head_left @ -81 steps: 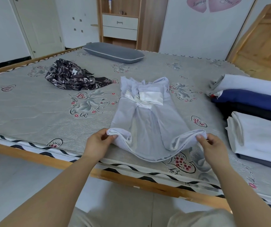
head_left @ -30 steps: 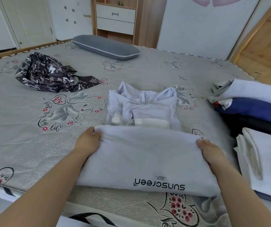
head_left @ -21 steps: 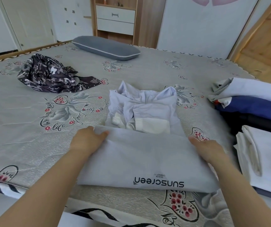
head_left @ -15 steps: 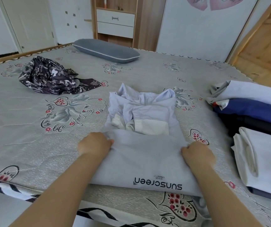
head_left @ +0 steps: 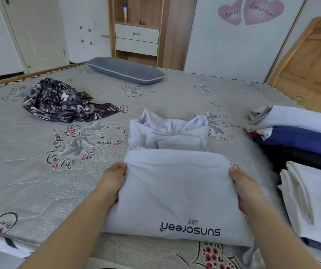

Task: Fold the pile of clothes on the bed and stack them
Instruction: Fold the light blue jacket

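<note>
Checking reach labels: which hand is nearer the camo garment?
Left. The left hand grips the lilac garment's left edge, on the camo garment's side; the right hand grips the opposite edge, farther away.

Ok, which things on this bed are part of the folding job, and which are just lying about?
Part of the job:
- pale garment, gripped at its sides by left hand and right hand
- camouflage garment, still crumpled
- folded stacks on the right

Just lying about:
- grey pillow
- bottle on the shelf
- wooden board against the wall
</note>
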